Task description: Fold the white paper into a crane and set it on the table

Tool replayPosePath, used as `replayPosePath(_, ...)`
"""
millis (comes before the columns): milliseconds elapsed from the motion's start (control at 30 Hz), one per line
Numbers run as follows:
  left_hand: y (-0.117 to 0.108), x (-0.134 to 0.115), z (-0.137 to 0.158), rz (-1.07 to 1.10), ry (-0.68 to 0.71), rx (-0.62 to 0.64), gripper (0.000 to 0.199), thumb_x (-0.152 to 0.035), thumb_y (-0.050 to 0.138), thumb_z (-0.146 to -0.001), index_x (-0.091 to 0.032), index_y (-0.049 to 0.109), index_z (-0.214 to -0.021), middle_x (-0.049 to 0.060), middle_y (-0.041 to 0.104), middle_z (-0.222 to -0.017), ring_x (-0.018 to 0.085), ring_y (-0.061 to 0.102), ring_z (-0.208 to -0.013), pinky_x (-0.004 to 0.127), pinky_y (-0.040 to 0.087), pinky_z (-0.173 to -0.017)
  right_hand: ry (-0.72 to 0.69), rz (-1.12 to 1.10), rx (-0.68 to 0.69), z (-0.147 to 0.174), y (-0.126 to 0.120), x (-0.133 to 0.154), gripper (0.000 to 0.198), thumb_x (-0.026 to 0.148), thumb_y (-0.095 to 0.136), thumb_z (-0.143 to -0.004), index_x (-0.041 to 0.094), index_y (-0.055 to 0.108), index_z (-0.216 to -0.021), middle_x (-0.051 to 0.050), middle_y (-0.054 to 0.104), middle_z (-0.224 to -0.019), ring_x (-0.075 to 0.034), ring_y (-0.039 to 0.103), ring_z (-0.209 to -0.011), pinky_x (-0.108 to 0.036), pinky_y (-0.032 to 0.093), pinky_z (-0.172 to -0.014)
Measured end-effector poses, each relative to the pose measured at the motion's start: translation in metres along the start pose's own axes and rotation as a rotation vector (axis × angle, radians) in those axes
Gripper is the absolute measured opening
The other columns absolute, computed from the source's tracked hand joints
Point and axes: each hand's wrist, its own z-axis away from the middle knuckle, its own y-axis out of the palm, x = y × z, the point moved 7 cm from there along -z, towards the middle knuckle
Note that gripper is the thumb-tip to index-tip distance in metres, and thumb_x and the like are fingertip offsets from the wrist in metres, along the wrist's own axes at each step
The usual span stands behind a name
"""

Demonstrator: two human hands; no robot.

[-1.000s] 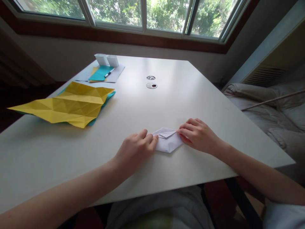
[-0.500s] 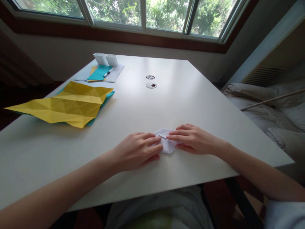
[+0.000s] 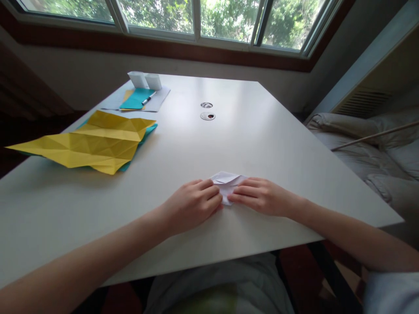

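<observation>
A small piece of folded white paper (image 3: 227, 178) lies near the table's front edge, with a flap showing along its far side. My left hand (image 3: 196, 203) is closed on its left side, the fingers bent and pressed together. On the right side, my right hand (image 3: 258, 196) grips the paper, fingertips close to those of the left. Both hands cover the paper's side corners, and the thumbs are mostly hidden.
The white table (image 3: 262, 135) bears a creased yellow sheet (image 3: 98, 139) over a teal sheet (image 3: 149, 131) at left. Farther back are teal paper (image 3: 135, 99), a pen (image 3: 149, 98) and white folded boxes (image 3: 153, 81). Two round inserts (image 3: 207, 116) sit mid-table. A padded seat (image 3: 353, 135) stands at right.
My right hand has shifted slightly nearer to me along the paper. The fingers of both hands now sit lower, and more of the paper's far flap shows.
</observation>
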Motion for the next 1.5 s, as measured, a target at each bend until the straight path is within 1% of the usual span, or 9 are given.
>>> replayPosePath(267,0.005,-0.002,0.002,-0.033,0.021,-0.029,0.021,-0.015,0.041,-0.090,-0.015,0.061,-0.096,0.005,0.061,-0.081,0.017,0.056,-0.081,0.029,0.047,-0.070,0.066,-0.012,-0.043,-0.003,0.000,0.000,0.019,0.015,0.042,-0.090,0.014,0.060,-0.096,-0.005,0.063,-0.081,-0.015,0.055,-0.082,-0.028,0.043,-0.072)
replayPosePath(467,0.007,-0.009,0.001,-0.094,0.063,0.002,0.020,-0.012,0.041,-0.088,-0.012,0.061,-0.090,0.006,0.059,-0.076,0.017,0.055,-0.072,0.028,0.047,-0.059,0.096,-0.003,-0.075,-0.004,-0.002,0.001,0.019,0.026,0.048,-0.089,0.017,0.061,-0.099,-0.004,0.064,-0.079,-0.014,0.055,-0.076,-0.027,0.041,-0.066)
replayPosePath(667,0.005,-0.018,0.001,-0.177,0.083,-0.017,0.020,-0.007,0.040,-0.086,-0.008,0.060,-0.087,0.007,0.059,-0.072,0.019,0.055,-0.068,0.029,0.045,-0.054,0.157,-0.002,-0.088,-0.004,0.000,0.000,0.017,0.023,0.047,-0.089,0.017,0.062,-0.086,-0.002,0.061,-0.073,-0.013,0.052,-0.070,-0.026,0.039,-0.063)
replayPosePath(767,0.004,-0.017,0.001,-0.137,0.005,-0.012,0.019,-0.008,0.042,-0.085,-0.011,0.059,-0.081,0.006,0.058,-0.071,0.019,0.054,-0.066,0.028,0.043,-0.052,0.204,-0.051,-0.066,-0.005,0.004,-0.003,0.019,0.019,0.045,-0.089,0.016,0.061,-0.079,-0.003,0.060,-0.071,-0.013,0.051,-0.067,-0.026,0.040,-0.063)
replayPosePath(900,0.007,-0.003,0.004,0.027,-0.218,0.047,0.017,-0.013,0.045,-0.086,-0.015,0.057,-0.073,0.004,0.058,-0.073,0.018,0.055,-0.071,0.026,0.045,-0.058,0.335,-0.236,-0.057,-0.006,0.009,-0.014,0.018,0.020,0.043,-0.090,0.016,0.059,-0.082,-0.005,0.061,-0.078,-0.015,0.054,-0.075,-0.026,0.044,-0.069)
replayPosePath(967,0.009,0.004,0.006,0.109,-0.308,0.073,0.017,-0.015,0.046,-0.086,-0.016,0.058,-0.075,0.003,0.059,-0.076,0.017,0.055,-0.076,0.027,0.046,-0.064,0.416,-0.319,-0.063,-0.005,0.010,-0.020,0.019,0.022,0.043,-0.090,0.016,0.059,-0.081,-0.005,0.062,-0.079,-0.015,0.055,-0.076,-0.026,0.044,-0.070)
replayPosePath(1100,0.010,0.013,0.006,0.223,-0.390,0.084,0.019,-0.018,0.043,-0.088,-0.017,0.060,-0.080,0.003,0.061,-0.082,0.017,0.054,-0.081,0.027,0.045,-0.070,0.498,-0.408,-0.056,-0.001,0.011,-0.026,0.020,0.027,0.045,-0.089,0.017,0.059,-0.080,-0.005,0.062,-0.078,-0.014,0.055,-0.076,-0.025,0.043,-0.069)
replayPosePath(1300,0.010,0.022,0.006,0.205,-0.524,0.100,0.025,-0.026,0.038,-0.090,-0.020,0.061,-0.081,0.002,0.062,-0.088,0.017,0.055,-0.080,0.027,0.041,-0.065,0.617,-0.341,0.007,-0.001,0.013,-0.033,0.024,0.031,0.045,-0.089,0.016,0.059,-0.077,-0.003,0.061,-0.075,-0.013,0.054,-0.067,-0.023,0.039,-0.063)
replayPosePath(1500,0.014,0.031,0.005,0.191,-0.648,0.153,0.028,-0.032,0.038,-0.089,-0.021,0.061,-0.079,0.001,0.062,-0.081,0.016,0.056,-0.072,0.025,0.034,-0.058,0.695,-0.285,0.038,-0.003,0.013,-0.037,0.023,0.032,0.049,-0.088,0.016,0.060,-0.074,-0.002,0.062,-0.072,-0.011,0.053,-0.064,-0.022,0.035,-0.060)
